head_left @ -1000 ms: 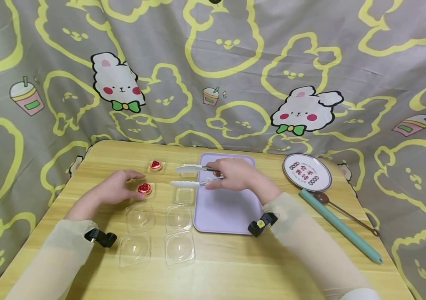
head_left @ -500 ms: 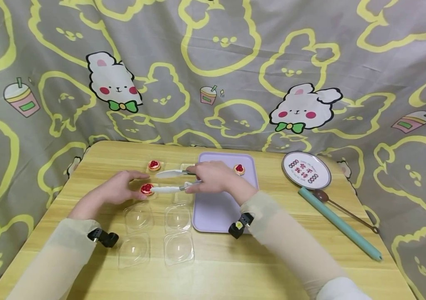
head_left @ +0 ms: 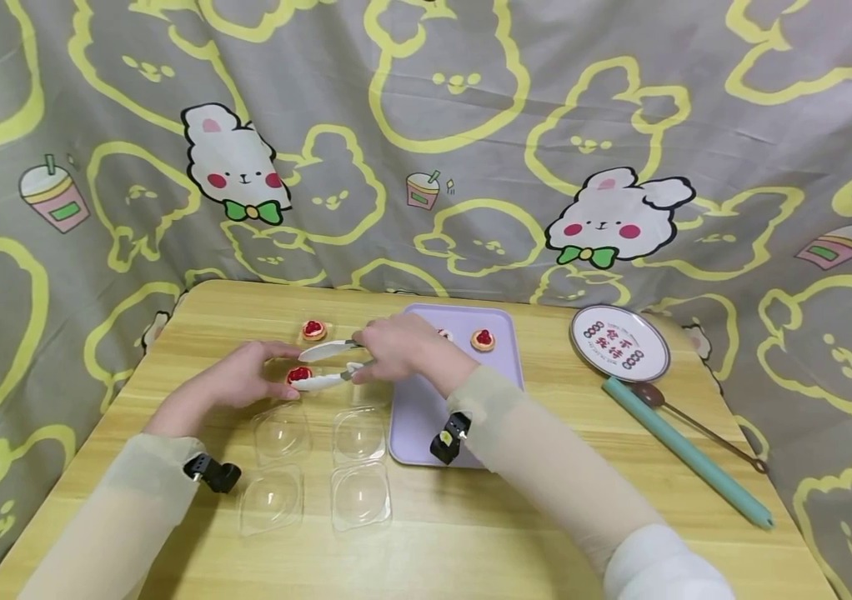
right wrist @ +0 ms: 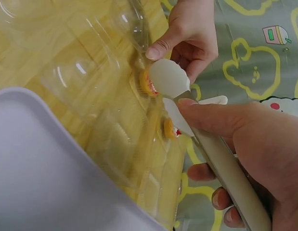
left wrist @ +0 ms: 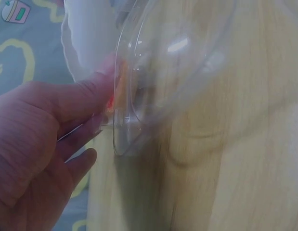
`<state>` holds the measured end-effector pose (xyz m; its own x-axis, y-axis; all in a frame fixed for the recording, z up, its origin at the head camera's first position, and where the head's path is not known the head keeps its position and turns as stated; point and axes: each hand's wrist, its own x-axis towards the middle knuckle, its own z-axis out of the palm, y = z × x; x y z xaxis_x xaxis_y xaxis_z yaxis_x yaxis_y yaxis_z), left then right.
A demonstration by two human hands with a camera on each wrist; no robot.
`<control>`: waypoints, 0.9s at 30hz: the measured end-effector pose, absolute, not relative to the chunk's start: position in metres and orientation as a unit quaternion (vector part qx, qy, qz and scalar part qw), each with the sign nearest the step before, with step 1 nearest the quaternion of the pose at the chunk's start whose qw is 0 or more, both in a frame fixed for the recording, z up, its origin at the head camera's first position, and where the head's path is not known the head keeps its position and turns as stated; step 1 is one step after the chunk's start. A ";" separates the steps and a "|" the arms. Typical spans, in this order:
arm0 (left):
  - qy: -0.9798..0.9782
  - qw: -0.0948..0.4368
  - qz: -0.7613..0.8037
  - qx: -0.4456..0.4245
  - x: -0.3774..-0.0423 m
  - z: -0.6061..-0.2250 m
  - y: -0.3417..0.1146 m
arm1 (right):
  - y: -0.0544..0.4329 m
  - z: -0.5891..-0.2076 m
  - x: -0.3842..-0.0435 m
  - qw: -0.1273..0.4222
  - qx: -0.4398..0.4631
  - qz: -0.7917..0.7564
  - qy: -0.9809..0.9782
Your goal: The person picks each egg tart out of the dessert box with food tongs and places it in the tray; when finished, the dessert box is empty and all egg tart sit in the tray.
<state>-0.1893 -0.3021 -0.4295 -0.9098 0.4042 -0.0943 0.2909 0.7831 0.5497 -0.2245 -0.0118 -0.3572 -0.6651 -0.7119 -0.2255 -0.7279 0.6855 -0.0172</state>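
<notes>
My left hand [head_left: 242, 379] pinches the side of a clear plastic box [left wrist: 134, 130], thumb and fingers to either side of a red-topped fruit tart [head_left: 295, 375]. With the right hand [head_left: 396, 346] I grip serving tongs [right wrist: 226, 168] whose white scalloped tips are spread apart. One tip lies over or against that tart, and the other is farther back. A second tart [head_left: 313, 330] sits behind, in the back compartment of a clear box. Two more tarts are on the lilac tray [head_left: 414, 442]: one tart [head_left: 483, 340] is fully seen, the other partly hidden by my right arm.
Clear domed lids [head_left: 361, 496] lie open toward the near side of the wooden table [head_left: 471, 542]. At the right are a lettered plate [head_left: 621, 343], a brown ladle [head_left: 649, 395] and a long teal rod [head_left: 684, 450]. A patterned curtain [head_left: 471, 125] hangs behind.
My right hand has carried the tongs leftward from over the tray to the tart by my left hand, uncovering the tray's tarts. That tart has shifted slightly right. The left hand stays nearly still.
</notes>
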 end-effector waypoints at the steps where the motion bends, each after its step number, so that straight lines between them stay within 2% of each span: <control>1: 0.938 0.104 0.273 0.186 -0.190 -0.430 -0.302 | -0.014 -0.356 -0.225 0.110 -0.395 0.041 0.911; 9: 0.936 0.105 0.276 0.192 -0.192 -0.430 -0.302 | -0.029 -0.350 -0.229 0.126 -0.398 0.055 0.907; 27: 0.936 0.106 0.280 0.186 -0.190 -0.426 -0.299 | -0.023 -0.363 -0.235 0.099 -0.431 0.060 0.895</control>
<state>-0.1903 -0.2987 -0.4260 -0.9086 0.4069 -0.0944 0.2884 0.7746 0.5628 -0.2348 -0.0231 -0.3626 -0.6093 -0.7590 -0.2295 -0.7828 0.6219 0.0212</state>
